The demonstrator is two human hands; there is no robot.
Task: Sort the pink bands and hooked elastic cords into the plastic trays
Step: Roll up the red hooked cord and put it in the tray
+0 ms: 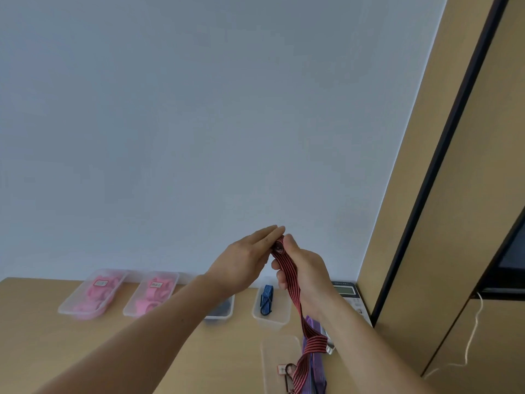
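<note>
**Both forearms are lifting a hooked elastic cord above the trays.**

The right hand [304, 268] is curling round the red striped cord [292, 282], and the left hand [241, 260] is laying straight fingers against its top end. The cord is running steeply from the hands down toward the camera. Its lower part is trailing over the near tray [270, 351], beside a purple cord [319, 376] and a metal hook [289, 375]. Just beyond and below the hands, the far tray [272, 318] is holding a blue cord [266, 298], and the right hand is nearer to it. The pink bands [99, 291] are sitting in trays well to the left. A calculator [345, 290] is crowding the right edge, while the table [142, 351] is offering room to the left.
</note>
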